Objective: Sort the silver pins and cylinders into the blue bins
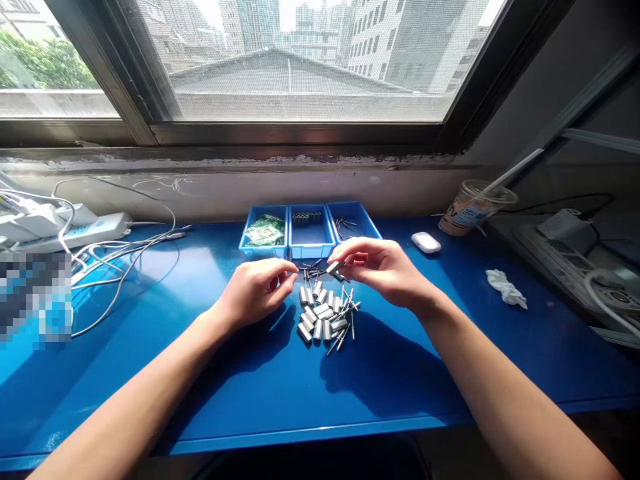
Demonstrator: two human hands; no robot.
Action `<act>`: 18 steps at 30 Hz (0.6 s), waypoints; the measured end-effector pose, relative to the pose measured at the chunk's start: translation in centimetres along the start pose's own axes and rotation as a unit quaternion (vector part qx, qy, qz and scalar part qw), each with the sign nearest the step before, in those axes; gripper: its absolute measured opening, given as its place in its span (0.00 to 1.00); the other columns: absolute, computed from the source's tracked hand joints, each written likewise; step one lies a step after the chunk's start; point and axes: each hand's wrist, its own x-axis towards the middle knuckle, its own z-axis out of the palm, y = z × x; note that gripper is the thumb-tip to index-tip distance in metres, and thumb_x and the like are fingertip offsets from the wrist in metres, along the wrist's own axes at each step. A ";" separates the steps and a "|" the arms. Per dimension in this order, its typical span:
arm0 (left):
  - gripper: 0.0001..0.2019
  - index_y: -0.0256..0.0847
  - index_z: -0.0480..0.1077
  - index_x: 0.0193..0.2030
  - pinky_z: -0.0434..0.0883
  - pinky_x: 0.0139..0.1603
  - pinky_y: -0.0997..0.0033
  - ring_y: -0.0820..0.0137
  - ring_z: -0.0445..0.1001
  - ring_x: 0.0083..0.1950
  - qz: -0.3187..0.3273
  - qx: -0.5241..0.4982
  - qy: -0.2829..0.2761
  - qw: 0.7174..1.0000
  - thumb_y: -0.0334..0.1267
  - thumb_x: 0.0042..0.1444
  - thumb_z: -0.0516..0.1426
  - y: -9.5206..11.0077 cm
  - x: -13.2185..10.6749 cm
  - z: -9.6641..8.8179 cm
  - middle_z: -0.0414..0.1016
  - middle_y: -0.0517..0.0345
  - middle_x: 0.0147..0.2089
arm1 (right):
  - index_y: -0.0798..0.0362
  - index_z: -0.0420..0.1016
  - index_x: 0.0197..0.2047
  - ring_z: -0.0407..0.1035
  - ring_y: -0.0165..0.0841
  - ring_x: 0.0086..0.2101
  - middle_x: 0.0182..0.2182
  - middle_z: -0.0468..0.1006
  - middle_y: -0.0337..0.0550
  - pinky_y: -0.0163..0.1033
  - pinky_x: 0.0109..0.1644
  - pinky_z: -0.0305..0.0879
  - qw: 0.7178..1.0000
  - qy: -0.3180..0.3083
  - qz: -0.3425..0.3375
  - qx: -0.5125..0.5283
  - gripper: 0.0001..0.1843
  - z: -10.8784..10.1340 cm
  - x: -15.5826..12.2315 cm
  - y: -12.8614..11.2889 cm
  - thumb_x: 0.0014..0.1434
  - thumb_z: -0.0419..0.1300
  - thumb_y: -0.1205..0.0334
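My right hand [387, 272] pinches a grey metal hex standoff [335, 267] between thumb and fingers, above the far side of a pile. My left hand [257, 288] is closed, thumb and forefinger together at the pile's left edge. Whatever its fingertips hold, if anything, is too small to make out. Below and between the hands lie several loose hex standoffs [319, 331] in a cluster. Thin pins that look like blind rivets [353, 323] are scattered along the right of the cluster, with more dark pins [313, 269] at its far side.
Behind the pile stand three blue bins: a left one [250, 253] with green-and-white packets, a middle one [311, 251] with small rings, a right one [367, 220] with pins. Cables [125, 257] lie left; a white case [426, 243], drink cup [463, 213] and crumpled tissue [506, 288] lie right.
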 end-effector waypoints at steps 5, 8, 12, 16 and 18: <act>0.07 0.37 0.78 0.44 0.71 0.32 0.74 0.74 0.72 0.28 0.000 -0.003 0.001 1.000 0.35 0.68 0.58 0.0 0.1 0.1 0.81 0.57 0.35 | 0.49 0.84 0.48 0.80 0.36 0.39 0.41 0.86 0.44 0.40 0.42 0.76 0.994 0.097 0.032 0.027 0.18 -0.1 0.6 0.2 0.55 0.76 0.54; 0.07 0.37 0.78 0.44 0.70 0.31 0.75 0.75 0.71 0.27 0.002 -0.004 0.002 1.000 0.34 0.68 0.58 0.1 0.1 0.0 0.80 0.58 0.33 | 0.52 0.85 0.46 0.78 0.35 0.35 0.40 0.86 0.45 0.40 0.39 0.74 0.982 0.143 0.031 -0.122 0.16 -0.5 2.9 0.9 0.58 0.73 0.53; 0.07 0.37 0.77 0.44 0.71 0.31 0.75 0.75 0.71 0.27 0.000 -0.007 0.005 1.000 0.35 0.68 0.58 0.1 0.1 -0.2 0.80 0.58 0.33 | 0.50 0.86 0.43 0.78 0.35 0.38 0.41 0.87 0.41 0.40 0.44 0.71 0.926 0.082 0.043 -0.367 0.07 -0.5 7.7 1.1 0.61 0.69 0.62; 0.06 0.38 0.77 0.43 0.70 0.31 0.75 0.74 0.71 0.27 -0.018 -0.016 0.006 1.000 0.34 0.68 0.58 0.1 0.1 -0.2 0.79 0.59 0.32 | 0.47 0.85 0.46 0.76 0.44 0.51 0.46 0.87 0.45 0.47 0.55 0.66 0.800 -0.004 0.081 -0.595 0.09 0.3 11.8 1.6 0.65 0.65 0.61; 0.06 0.38 0.78 0.43 0.69 0.31 0.75 0.74 0.70 0.27 -0.028 -0.018 -0.002 0.999 0.34 0.68 0.58 0.0 0.1 -0.2 0.78 0.60 0.31 | 0.50 0.85 0.45 0.74 0.49 0.53 0.46 0.86 0.51 0.53 0.59 0.62 0.767 -0.029 0.079 -0.637 0.09 0.6 13.1 2.2 0.65 0.63 0.64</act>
